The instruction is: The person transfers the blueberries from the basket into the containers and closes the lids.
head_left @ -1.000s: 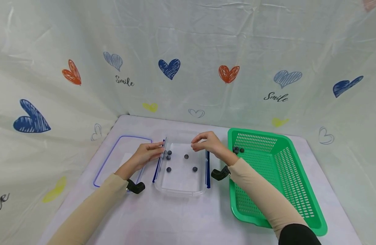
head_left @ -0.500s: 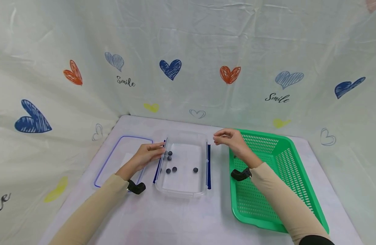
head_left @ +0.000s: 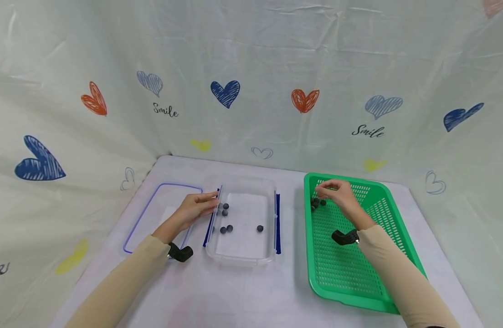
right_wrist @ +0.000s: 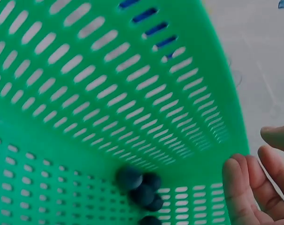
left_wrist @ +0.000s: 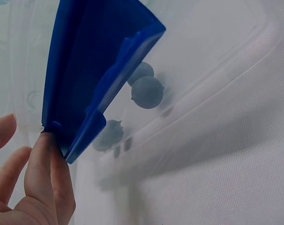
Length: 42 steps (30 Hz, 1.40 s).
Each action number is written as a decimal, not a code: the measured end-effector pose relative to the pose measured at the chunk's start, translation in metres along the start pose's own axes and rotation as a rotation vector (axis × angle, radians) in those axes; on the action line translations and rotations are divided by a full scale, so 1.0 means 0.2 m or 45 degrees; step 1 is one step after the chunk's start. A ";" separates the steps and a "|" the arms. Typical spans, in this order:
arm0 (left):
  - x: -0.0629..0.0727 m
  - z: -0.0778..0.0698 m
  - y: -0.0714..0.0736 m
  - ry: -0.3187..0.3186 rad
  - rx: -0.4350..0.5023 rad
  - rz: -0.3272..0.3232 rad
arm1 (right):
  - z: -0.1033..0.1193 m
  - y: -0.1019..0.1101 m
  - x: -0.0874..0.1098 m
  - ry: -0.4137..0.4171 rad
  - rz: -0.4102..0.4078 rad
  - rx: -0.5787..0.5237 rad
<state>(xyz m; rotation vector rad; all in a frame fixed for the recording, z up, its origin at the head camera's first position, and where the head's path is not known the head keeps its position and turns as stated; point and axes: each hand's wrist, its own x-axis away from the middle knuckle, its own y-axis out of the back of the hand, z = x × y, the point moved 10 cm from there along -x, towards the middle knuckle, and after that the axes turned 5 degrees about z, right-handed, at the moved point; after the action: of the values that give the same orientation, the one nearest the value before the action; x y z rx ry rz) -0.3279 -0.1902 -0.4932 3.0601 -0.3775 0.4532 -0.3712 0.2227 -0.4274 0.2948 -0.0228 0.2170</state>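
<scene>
My left hand [head_left: 196,208] holds the left side of a clear plastic box [head_left: 243,261], fingertips at its rim. In the left wrist view the fingers touch the end of the raised blue latch [left_wrist: 102,65]. Several blueberries lie in the box, most along its left side, and one blueberry [head_left: 260,228] sits apart near the right. My right hand [head_left: 339,195] hovers inside the far left corner of a green basket [head_left: 312,273], fingers loosely bent with nothing between them. Just below and left of it a small cluster of blueberries [right_wrist: 142,194] rests on the basket floor.
A clear lid [head_left: 146,214] with a blue edge lies left of the box, partly behind my left arm. On the box's right side another blue latch [head_left: 278,223] hangs out. Behind the white table stands a sheet printed with hearts.
My right hand has moved right, from above the box to inside the basket. One blueberry in the box has rolled left and toward me, beside another. My left hand stays at the box.
</scene>
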 end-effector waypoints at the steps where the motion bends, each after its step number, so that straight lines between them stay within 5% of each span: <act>1: 0.00 0.00 0.00 -0.001 0.003 -0.001 | -0.02 0.02 0.01 -0.018 -0.019 0.014; 12: 0.00 0.00 0.00 -0.012 0.016 0.005 | -0.19 0.13 0.02 -0.093 -0.161 0.081; 28: 0.01 0.00 0.01 -0.001 -0.005 0.002 | -0.43 0.14 -0.01 -0.337 -0.196 0.223; 42: 0.01 -0.01 0.00 0.001 -0.014 0.001 | -0.46 0.14 -0.02 -0.338 -0.246 0.254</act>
<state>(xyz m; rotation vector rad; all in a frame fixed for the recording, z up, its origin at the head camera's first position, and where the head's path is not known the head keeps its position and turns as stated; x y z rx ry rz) -0.3267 -0.1898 -0.4910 3.0488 -0.3798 0.4511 -0.3817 0.2743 -0.5082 0.5204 -0.2349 -0.0138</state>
